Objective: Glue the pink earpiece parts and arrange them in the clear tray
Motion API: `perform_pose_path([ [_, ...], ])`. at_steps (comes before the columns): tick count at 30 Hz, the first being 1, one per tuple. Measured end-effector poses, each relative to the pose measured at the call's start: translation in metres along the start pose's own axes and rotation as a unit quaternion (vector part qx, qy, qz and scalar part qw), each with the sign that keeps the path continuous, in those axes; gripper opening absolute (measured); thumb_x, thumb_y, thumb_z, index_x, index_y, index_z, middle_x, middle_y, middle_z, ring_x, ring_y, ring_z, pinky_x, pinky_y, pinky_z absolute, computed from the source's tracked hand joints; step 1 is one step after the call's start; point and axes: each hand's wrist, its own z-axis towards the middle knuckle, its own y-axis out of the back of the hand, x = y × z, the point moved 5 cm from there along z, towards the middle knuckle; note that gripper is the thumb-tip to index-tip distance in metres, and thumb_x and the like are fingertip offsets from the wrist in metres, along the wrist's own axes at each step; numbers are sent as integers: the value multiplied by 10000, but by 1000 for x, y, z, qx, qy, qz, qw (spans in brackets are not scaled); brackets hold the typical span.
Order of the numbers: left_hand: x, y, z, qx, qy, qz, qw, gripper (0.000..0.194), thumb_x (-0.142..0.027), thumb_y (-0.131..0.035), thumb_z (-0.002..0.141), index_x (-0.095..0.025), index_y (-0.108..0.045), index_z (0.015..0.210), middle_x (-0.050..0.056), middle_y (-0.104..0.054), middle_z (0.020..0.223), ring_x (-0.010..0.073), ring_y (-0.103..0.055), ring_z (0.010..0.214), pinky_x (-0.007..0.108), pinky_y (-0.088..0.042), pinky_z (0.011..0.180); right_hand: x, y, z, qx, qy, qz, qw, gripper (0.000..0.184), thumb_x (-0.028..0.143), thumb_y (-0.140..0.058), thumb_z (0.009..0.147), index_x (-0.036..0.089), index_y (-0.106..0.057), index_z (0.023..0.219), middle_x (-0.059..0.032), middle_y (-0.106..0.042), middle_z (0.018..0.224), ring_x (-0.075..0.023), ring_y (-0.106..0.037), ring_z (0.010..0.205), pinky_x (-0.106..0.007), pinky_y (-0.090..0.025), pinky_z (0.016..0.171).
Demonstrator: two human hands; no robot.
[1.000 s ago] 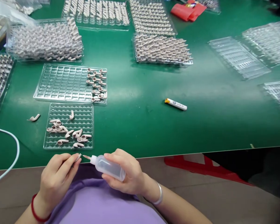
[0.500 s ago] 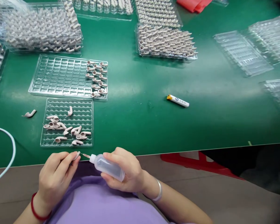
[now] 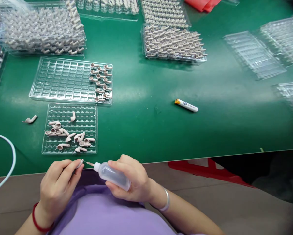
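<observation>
Between its fingertips, my left hand (image 3: 59, 182) pinches a small pale earbud shell (image 3: 80, 163), mostly hidden by the fingers. My right hand (image 3: 131, 181) is wrapped round a translucent squeeze bottle (image 3: 113, 174), tilted with its thin needle tip pointing left at the end of the shell. Whether the needle touches the shell I cannot tell. Just beyond the hands lies a clear tray (image 3: 70, 112) with several loose earbud shells (image 3: 63, 146) on it. Behind it, a larger clear tray (image 3: 55, 78) has earbud shells (image 3: 103, 80) in its right-hand columns.
A single shell (image 3: 30, 119) lies left of the near tray, by a white cable (image 3: 10, 143). Stacked filled trays (image 3: 43, 31) stand far left, others (image 3: 173, 44) at the back. A white marker-like tube (image 3: 186, 105) lies centre right; clear trays (image 3: 255, 54) are at the right.
Both hands, the shell and the bottle hold almost the same position. The view has shifted very slightly.
</observation>
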Motion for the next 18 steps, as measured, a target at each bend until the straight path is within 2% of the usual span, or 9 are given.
perform_pose_path([
  [3,0,1,3,-8,0,-6,1000,304,-40,-726,769,-164,-670,1040,32,-648,846,128,-613,711,266,-520,708,-1,5,-1,-15,-7,24,1000,546,257,-612,816,180,-437,1327,-50,-657,791,-160,-506,567,-295,-460,502],
  [5,0,5,3,-9,30,-28,999,282,-57,-718,782,-180,-690,1034,27,-636,871,118,-617,719,249,-522,717,-3,8,-2,-19,-36,66,997,510,273,-624,825,195,-463,1303,-53,-653,819,-154,-510,576,-289,-464,506],
  [8,0,12,-2,0,107,-100,989,248,-109,-704,810,-230,-719,1026,12,-630,888,100,-625,722,208,-522,690,-7,11,-5,-31,-106,141,984,508,281,-646,832,214,-472,1305,-62,-638,898,-159,-570,650,-285,-497,557],
  [11,-1,9,-15,49,218,-206,953,193,-196,-709,815,-269,-744,990,8,-692,893,117,-664,746,197,-534,674,-5,2,-8,-33,-154,185,970,557,188,-631,824,226,-438,1344,-60,-624,934,-177,-605,760,-305,-530,650],
  [12,-1,4,-20,78,271,-251,926,164,-240,-710,813,-270,-753,969,15,-719,905,135,-683,761,206,-546,678,-3,-3,-8,-31,-156,187,969,564,155,-625,815,227,-439,1342,-55,-622,919,-180,-601,778,-310,-532,666],
  [13,-1,-2,-26,109,332,-300,887,153,-290,-709,810,-264,-761,951,27,-741,914,158,-699,774,222,-560,678,0,-7,-8,-29,-150,183,971,551,132,-622,809,229,-453,1325,-50,-619,904,-180,-596,789,-307,-531,667],
  [16,-6,-25,-42,180,503,-427,729,269,-439,-726,759,-218,-774,907,58,-761,801,213,-716,749,265,-578,630,8,-19,-8,-32,-117,138,983,399,118,-616,828,227,-532,1202,-55,-608,911,-167,-589,788,-279,-514,635],
  [17,-9,-30,-45,189,538,-454,685,313,-472,-741,730,-204,-776,886,53,-746,716,219,-710,722,266,-572,606,11,-21,-8,-37,-103,109,988,329,119,-606,839,223,-555,1147,-53,-607,903,-163,-588,776,-284,-504,639],
  [18,-11,-35,-46,193,561,-471,653,339,-494,-757,702,-194,-777,857,40,-715,628,216,-699,691,260,-562,584,13,-22,-8,-44,-91,75,992,261,121,-598,849,219,-573,1090,-47,-607,879,-159,-585,757,-298,-491,656],
])
